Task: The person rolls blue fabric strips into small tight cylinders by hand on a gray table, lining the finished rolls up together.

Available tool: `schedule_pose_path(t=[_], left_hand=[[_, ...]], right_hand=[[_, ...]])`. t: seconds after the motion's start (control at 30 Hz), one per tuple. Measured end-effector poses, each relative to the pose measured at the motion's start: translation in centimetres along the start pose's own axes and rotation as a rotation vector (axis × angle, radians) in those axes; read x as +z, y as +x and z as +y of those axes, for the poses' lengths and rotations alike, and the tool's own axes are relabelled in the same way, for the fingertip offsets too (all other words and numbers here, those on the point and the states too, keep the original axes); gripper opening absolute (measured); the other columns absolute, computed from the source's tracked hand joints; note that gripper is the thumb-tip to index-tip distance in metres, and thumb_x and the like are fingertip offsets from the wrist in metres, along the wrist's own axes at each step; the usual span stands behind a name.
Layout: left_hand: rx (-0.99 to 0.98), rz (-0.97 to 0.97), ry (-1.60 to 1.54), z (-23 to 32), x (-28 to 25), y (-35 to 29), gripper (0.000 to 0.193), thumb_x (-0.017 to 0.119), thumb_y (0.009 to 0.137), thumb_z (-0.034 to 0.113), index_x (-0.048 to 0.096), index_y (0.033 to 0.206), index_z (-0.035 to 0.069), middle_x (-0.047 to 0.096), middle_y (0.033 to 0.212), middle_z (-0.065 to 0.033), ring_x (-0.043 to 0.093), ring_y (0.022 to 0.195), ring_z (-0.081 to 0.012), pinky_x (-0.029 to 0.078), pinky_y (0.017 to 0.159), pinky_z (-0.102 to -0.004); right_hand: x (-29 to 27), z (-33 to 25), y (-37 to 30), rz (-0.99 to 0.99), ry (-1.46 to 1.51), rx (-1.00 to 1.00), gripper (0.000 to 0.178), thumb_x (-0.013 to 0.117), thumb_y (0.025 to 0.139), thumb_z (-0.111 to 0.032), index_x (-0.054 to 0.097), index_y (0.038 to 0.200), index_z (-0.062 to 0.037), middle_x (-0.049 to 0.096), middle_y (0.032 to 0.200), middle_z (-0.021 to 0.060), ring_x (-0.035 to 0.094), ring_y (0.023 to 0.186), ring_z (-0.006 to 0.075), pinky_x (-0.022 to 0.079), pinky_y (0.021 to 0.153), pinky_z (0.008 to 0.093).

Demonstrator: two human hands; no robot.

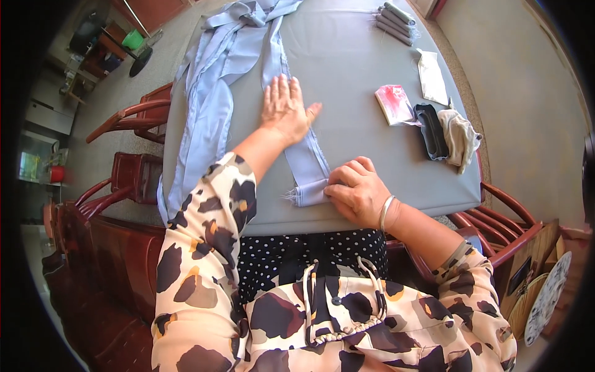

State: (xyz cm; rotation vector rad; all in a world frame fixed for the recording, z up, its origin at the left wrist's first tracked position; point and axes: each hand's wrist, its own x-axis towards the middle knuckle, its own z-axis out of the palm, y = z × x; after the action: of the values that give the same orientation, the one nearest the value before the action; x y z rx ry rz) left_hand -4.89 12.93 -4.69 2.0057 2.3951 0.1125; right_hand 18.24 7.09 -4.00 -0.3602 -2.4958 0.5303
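Observation:
A long light-blue fabric strip runs down the grey-covered table toward me, its near end turned over into a short, flat fold with frayed threads at the left. Pressed flat across the strip, my left hand has its fingers stretched out and the thumb apart. My right hand, with a silver bangle at the wrist, pinches the right edge of the folded end. Beyond and to the left, a loose heap of the same blue fabric trails along the table and over its left side.
Several grey fabric rolls lie at the table's far right. Nearer are a white packet, a pink-and-white box, a black open case and a crumpled cream cloth. Dark-red wooden chairs flank the table.

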Motion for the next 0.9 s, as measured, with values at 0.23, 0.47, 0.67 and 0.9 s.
schedule_pose_path(t=[0.23, 0.47, 0.67, 0.9], left_hand=[[0.283, -0.016, -0.023, 0.8, -0.5, -6.7, 0.087, 0.044, 0.097, 0.058, 0.020, 0.153, -0.004, 0.019, 0.154, -0.0353, 0.013, 0.147, -0.0464, 0.010, 0.120, -0.0518], [0.092, -0.015, 0.017, -0.4, -0.9, -1.3, 0.088, 0.041, 0.095, 0.063, 0.017, 0.156, 0.004, 0.017, 0.158, -0.0299, 0.014, 0.149, -0.0407, 0.010, 0.121, -0.0511], [0.278, -0.083, -0.015, 0.9, -1.0, -6.2, 0.084, 0.038, 0.098, 0.060, 0.016, 0.156, 0.004, 0.014, 0.158, -0.0309, 0.008, 0.149, -0.0432, 0.007, 0.120, -0.0529], [0.484, -0.165, -0.314, 0.2, -4.0, -13.1, 0.072, 0.046, 0.099, 0.049, 0.030, 0.151, 0.001, 0.029, 0.153, -0.0303, 0.022, 0.146, -0.0427, 0.016, 0.120, -0.0499]], right_hand=[[0.0, 0.0, -0.1, 0.020, -0.020, -0.009, 0.013, 0.070, 0.072, -0.009, 0.067, 0.084, -0.0129, 0.059, 0.097, 0.0014, 0.057, 0.095, 0.0213, 0.040, 0.094, 0.0435], [0.0, -0.1, 0.0, 0.015, -0.017, -0.017, 0.012, 0.070, 0.073, -0.009, 0.067, 0.084, -0.0124, 0.060, 0.096, 0.0020, 0.057, 0.093, 0.0217, 0.040, 0.092, 0.0427], [-0.3, 0.0, 0.0, -0.005, -0.002, -0.017, 0.016, 0.070, 0.074, -0.008, 0.069, 0.090, -0.0090, 0.061, 0.098, 0.0055, 0.059, 0.092, 0.0248, 0.041, 0.090, 0.0412], [-0.2, 0.0, 0.1, 0.003, -0.011, -0.017, 0.015, 0.070, 0.072, -0.010, 0.067, 0.087, -0.0118, 0.060, 0.098, 0.0025, 0.057, 0.094, 0.0227, 0.040, 0.092, 0.0424]])
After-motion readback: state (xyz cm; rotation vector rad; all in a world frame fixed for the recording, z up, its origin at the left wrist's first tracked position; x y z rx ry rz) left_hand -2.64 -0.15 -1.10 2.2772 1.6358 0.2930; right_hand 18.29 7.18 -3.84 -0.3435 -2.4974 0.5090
